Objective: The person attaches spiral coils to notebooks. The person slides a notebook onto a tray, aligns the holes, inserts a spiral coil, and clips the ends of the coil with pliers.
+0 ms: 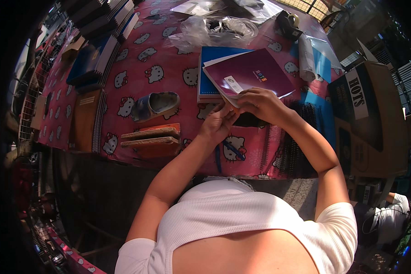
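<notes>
1. seen from above, a person in a white ribbed top works at a table covered in a glossy pink cloth printed with white cartoon cat faces.
2. the right hand is curled over the near edge of a maroon notebook, fingers closed on its smooth, shiny cover.
3. the left hand pinches the same near corner from below, fingertips pressed together on the pages.
4. the maroon notebook lies tilted on a blue notebook, near the middle of the table, just in front of the person.
5. black wire spiral bindings lie in a loose pile beside and under the right forearm.
6. left of the hands sit flat brown wooden blocks and a grey rubbery sandal.
7. crumpled clear plastic wrap lies beyond the notebooks; a black tape dispenser stands further right.
8. stacks of spiral-bound notebooks line the far left side.
9. a large cardboard box stands at the right, off the table.
</notes>
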Demonstrator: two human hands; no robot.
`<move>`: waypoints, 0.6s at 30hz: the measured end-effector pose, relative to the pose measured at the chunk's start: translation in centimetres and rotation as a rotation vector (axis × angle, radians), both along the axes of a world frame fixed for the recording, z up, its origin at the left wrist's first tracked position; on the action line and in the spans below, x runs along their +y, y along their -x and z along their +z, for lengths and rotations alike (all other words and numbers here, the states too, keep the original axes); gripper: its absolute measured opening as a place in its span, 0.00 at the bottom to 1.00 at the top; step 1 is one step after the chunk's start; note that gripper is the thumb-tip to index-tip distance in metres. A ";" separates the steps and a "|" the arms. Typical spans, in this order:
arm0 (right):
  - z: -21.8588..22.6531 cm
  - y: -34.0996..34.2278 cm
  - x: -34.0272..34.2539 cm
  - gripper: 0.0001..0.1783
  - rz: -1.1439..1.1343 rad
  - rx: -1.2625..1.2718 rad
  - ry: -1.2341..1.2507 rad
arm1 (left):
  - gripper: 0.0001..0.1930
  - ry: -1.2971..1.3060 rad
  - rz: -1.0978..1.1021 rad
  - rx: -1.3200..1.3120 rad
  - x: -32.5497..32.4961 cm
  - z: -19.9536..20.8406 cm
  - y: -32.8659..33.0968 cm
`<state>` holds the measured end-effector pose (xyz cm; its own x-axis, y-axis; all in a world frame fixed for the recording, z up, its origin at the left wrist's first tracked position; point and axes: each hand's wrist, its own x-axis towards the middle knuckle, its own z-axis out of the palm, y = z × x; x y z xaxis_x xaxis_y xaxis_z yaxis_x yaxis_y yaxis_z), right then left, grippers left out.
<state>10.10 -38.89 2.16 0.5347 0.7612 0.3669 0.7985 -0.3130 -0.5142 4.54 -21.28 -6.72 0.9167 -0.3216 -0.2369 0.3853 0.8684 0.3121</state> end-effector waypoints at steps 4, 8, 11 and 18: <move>0.0 1.1 1.0 0.20 -0.079 -0.027 0.119 | 0.09 -0.060 0.017 0.026 0.2 -0.6 -0.1; -0.6 1.5 1.1 0.31 -0.072 -0.158 0.275 | 0.08 -0.362 0.103 0.068 -0.6 -0.1 -0.7; 2.9 -2.0 -0.2 0.23 -0.315 -0.215 -0.037 | 0.09 -0.452 -0.006 0.193 -0.6 1.0 -2.7; 15.3 -10.1 -4.3 0.21 -0.752 -0.509 -0.355 | 0.14 -0.549 0.320 -0.295 3.5 10.8 -1.7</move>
<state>20.16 -43.18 17.49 0.5504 0.0864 0.8304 0.6059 -0.7256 -0.3261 6.29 -17.82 4.12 0.9975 0.0697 -0.0144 -0.0314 0.6117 0.7904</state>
